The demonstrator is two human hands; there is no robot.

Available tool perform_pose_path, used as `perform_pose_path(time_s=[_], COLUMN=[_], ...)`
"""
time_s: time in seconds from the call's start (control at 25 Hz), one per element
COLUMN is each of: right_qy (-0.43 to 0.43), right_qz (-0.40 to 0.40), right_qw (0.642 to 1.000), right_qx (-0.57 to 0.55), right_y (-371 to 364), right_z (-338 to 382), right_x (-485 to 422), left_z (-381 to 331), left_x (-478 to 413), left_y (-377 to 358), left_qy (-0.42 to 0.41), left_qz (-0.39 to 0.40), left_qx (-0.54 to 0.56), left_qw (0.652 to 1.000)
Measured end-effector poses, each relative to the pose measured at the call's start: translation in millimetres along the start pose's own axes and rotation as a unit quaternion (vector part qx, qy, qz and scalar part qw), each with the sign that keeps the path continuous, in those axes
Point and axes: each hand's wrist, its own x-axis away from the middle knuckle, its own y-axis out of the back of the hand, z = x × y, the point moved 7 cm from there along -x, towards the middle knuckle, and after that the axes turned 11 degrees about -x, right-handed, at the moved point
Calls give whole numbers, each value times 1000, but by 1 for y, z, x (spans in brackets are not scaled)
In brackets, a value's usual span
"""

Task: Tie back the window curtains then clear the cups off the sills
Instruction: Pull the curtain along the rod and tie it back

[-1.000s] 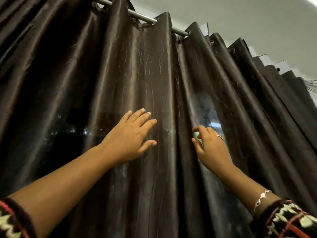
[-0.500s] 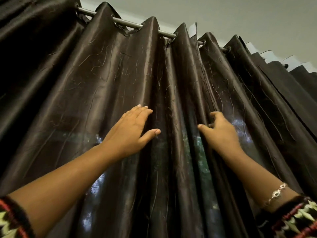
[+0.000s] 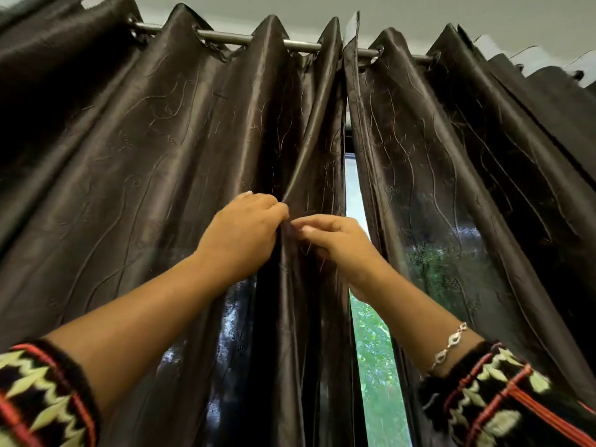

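Nearest, a patterned knit left sleeve (image 3: 42, 395) and right sleeve (image 3: 500, 398) cover the forearms at the lower corners; a silver bracelet (image 3: 450, 345) circles the right wrist. Further out, the left hand (image 3: 245, 233) grips a vertical fold of the left curtain (image 3: 145, 140), fingers curled round the cloth. The right hand (image 3: 335, 240), just beside it, pinches the same curtain's inner edge. A narrow gap before the right curtain (image 3: 451, 156) shows the window (image 3: 371, 350) and green foliage. Both dark brown curtains hang by eyelets from a metal rod (image 3: 225, 37) under a pale ceiling (image 3: 419, 11).
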Motion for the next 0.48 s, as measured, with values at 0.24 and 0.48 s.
perform_pose_path(time_s=[0.24, 0.48], right_qy=[-104, -30], right_qz=[-103, -141], right_qw=[989, 977], right_qx=[4, -155], right_y=[55, 79], right_z=[-38, -18], right_x=[-14, -36], left_z=[-8, -31], left_x=[1, 5], left_y=[0, -31], left_qy=[39, 27], left_qz=[4, 53], left_qx=[46, 86], left_qw=[998, 995])
